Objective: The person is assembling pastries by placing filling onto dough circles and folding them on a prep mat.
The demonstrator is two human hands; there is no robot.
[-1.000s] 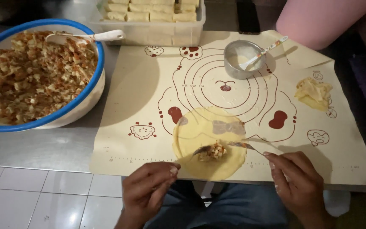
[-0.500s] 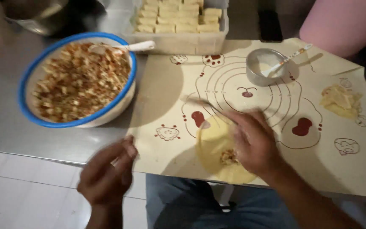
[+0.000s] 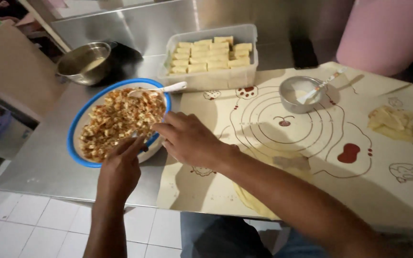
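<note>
A steel surface (image 3: 39, 162) carries a beige baking mat (image 3: 397, 186) with a thin dough round (image 3: 254, 200) partly under the right forearm. On the surface left of the mat sits a blue-rimmed bowl (image 3: 80, 129) of diced filling (image 3: 115, 119). The right hand (image 3: 190, 138) reaches its rim, fingers loosely curled, grasping nothing visible. The left hand (image 3: 120, 167) touches the near rim; whether it grips anything I cannot tell.

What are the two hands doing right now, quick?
Left hand: fingers reaching into the blue-rimmed bowl of chopped filling; whether it holds anything cannot be told.
Right hand: at the bowl's rim, fingers curled; grip cannot be told.
</note>
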